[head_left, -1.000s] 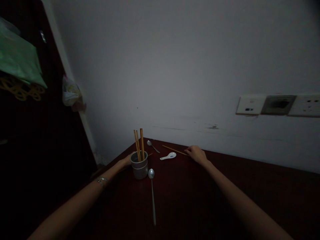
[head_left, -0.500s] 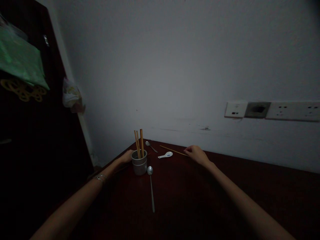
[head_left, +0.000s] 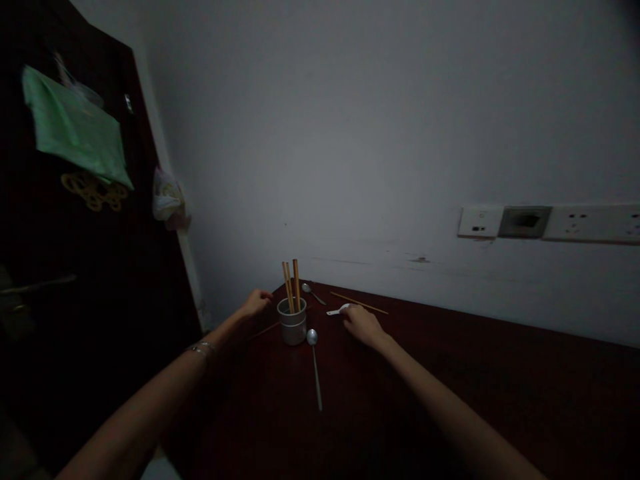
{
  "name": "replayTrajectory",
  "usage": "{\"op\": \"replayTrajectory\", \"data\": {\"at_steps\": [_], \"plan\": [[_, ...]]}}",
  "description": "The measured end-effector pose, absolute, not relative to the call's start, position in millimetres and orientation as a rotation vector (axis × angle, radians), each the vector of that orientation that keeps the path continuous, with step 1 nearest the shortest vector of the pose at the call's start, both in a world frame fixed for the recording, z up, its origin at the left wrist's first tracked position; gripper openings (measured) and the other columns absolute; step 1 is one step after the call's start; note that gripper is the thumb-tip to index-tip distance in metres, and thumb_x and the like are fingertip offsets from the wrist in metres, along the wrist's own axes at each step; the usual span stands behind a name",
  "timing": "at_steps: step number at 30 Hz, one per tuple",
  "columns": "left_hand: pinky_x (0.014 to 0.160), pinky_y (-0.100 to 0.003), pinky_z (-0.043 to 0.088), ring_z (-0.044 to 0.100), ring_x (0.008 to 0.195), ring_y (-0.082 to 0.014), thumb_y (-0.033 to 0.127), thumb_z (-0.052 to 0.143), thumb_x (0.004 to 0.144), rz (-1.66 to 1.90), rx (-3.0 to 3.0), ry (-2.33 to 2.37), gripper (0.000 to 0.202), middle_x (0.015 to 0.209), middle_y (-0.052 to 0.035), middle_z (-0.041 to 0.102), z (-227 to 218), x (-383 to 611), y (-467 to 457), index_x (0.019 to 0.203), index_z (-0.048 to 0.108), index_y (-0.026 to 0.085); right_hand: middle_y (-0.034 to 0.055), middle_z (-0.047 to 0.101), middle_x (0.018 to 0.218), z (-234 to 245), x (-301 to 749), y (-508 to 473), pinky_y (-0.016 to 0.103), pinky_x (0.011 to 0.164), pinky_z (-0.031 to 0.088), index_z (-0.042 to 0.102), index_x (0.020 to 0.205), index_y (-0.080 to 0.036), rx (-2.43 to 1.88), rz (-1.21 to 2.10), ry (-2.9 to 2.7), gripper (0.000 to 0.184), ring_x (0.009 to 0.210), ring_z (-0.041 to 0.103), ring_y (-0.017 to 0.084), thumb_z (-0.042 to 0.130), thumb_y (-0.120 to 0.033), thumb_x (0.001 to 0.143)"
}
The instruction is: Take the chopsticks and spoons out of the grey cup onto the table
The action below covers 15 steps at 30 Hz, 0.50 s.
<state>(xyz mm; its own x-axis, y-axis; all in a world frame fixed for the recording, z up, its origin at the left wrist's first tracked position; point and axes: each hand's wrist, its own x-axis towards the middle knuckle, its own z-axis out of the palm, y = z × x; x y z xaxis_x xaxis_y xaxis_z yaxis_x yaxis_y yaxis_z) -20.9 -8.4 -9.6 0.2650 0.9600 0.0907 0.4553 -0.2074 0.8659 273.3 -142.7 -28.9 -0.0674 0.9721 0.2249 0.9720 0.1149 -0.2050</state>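
Note:
My right hand (head_left: 363, 325) is closed at the white soup spoon (head_left: 334, 313), its fingers hiding most of the bowl while the short handle shows to the left. My left hand (head_left: 257, 303) is off to the left of a grey metal cup (head_left: 293, 328), holding nothing, with fingers stretched toward the cup and apart from it. Several chopsticks (head_left: 296, 283) stand in the cup. A single chopstick (head_left: 360, 303) lies beyond my right hand. In front of the cup lies a long-handled metal spoon (head_left: 316, 373); a smaller metal spoon (head_left: 314, 294) rests behind it.
Another thin stick (head_left: 265, 330) lies left of the cup, partly hidden. The dark red table (head_left: 475, 353) meets a grey wall with sockets (head_left: 525, 222) on the right. At the left is a dark door (head_left: 120, 267) with a green cloth (head_left: 80, 127) hanging on it.
My right hand has let go of the chopstick and moved left to the soup spoon. My left hand has come away from the cup. The view has shifted slightly left.

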Motion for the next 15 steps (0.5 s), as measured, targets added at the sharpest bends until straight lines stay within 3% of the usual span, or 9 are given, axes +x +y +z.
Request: {"op": "replayTrajectory", "data": {"at_steps": [6, 15], "plan": [[0.047, -0.020, 0.036, 0.048, 0.051, -0.0106, 0.013, 0.050, 0.067, 0.910, 1.873, 1.435, 0.024, 0.062, -0.0015, 0.058, -6, -23, -2, 0.088, 0.060, 0.009, 0.0096, 0.052, 0.120, -38, 255, -98, 0.032, 0.082, 0.041, 0.053, 0.116, -0.020, -1.853, -0.130, -2.325, 0.042, 0.111, 0.043, 0.024, 0.040, -0.007, 0.078], [0.045, -0.021, 0.034, 0.046, 0.049, -0.0097, 0.014, 0.047, 0.069, 0.840, 1.875, 1.433, 0.026, 0.066, -0.0020, 0.056, -12, -25, -1, 0.091, 0.059, 0.009, 0.0131, 0.063, 0.104, -41, 261, -71, 0.030, 0.083, 0.040, 0.063, 0.099, -0.016, -1.899, -0.062, -2.446, 0.028, 0.101, 0.056, 0.021, 0.042, -0.013, 0.083]]}}
